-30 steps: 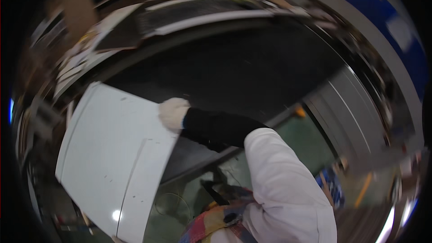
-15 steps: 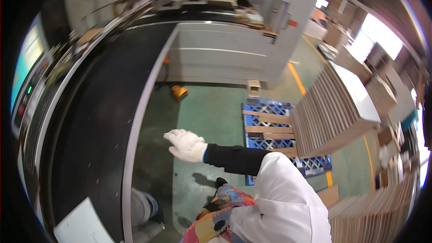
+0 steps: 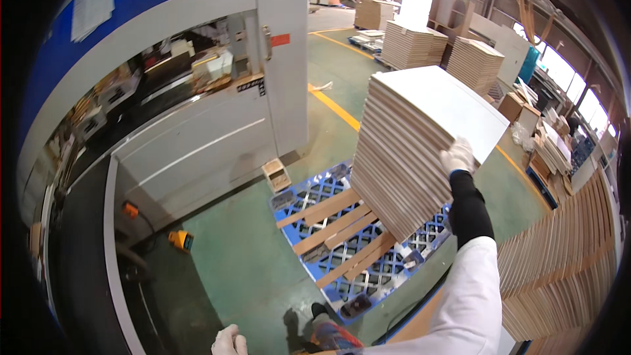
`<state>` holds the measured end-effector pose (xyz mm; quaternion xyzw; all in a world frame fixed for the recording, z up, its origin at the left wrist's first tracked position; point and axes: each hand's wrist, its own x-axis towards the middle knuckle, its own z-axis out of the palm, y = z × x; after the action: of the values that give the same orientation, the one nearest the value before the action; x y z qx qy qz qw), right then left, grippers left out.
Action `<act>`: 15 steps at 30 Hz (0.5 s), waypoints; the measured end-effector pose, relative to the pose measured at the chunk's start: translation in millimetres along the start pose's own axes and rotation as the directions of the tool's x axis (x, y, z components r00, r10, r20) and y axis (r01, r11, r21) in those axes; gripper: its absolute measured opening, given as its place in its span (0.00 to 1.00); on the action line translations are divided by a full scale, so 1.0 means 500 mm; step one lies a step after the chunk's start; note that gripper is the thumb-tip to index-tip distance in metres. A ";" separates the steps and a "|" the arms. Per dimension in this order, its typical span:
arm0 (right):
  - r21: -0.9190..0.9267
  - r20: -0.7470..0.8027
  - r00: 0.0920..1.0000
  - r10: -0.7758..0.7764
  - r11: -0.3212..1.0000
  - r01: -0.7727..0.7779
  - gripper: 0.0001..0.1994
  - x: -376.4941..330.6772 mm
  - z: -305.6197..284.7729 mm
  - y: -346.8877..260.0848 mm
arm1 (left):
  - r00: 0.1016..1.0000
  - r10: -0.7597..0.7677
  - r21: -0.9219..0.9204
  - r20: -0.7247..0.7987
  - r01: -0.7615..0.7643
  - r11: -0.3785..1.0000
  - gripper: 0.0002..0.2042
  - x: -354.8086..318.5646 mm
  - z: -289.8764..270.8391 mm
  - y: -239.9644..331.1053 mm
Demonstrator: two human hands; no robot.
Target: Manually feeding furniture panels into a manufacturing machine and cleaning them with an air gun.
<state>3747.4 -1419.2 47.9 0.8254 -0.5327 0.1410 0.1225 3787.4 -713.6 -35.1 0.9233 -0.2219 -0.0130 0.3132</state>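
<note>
My right hand [image 3: 458, 156], in a white knitted glove, reaches out to the near edge of a tall stack of white-topped panels [image 3: 407, 151]. Its fingers lie over the edge of the top panel [image 3: 444, 100], which rests flat on the stack. At the lower edge, my left hand [image 3: 229, 342], also gloved, is partly cut off; its fingers are slightly bent and apart, with nothing visible in them. Under the stack are brown strips [image 3: 332, 228] laid across a blue plastic pallet [image 3: 309, 253].
To the left stands a grey and blue machine [image 3: 190, 144] with a black conveyor belt [image 3: 82, 256]. A yellow foot pedal [image 3: 181, 240] and a small wooden box [image 3: 277, 175] are on the green floor. More stacked panels [image 3: 559, 263] rise at the right.
The view has turned right, toward the stack. My right hand has gone from beside the conveyor to the stack's edge. My left hand has come into view at the bottom.
</note>
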 end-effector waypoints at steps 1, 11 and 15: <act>-0.038 0.093 0.996 0.008 0.999 -0.004 0.26 0.010 -0.014 0.003 | 1.000 0.001 0.014 0.000 -0.001 1.000 0.14 0.048 0.006 0.005; -0.002 0.366 0.921 0.129 0.990 -0.138 0.29 0.115 -0.011 0.128 | 0.911 0.050 -0.038 0.409 -0.037 0.999 0.17 0.342 0.116 0.054; -0.217 0.334 0.943 0.006 0.974 0.070 0.30 0.105 -0.005 0.090 | 0.884 0.114 -0.068 0.454 -0.093 0.993 0.17 0.373 0.129 0.075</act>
<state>3726.5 -1481.0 71.9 0.8266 -0.5447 -0.0638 0.1263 3930.2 -854.7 -43.5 0.8739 -0.3380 -0.2181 0.2728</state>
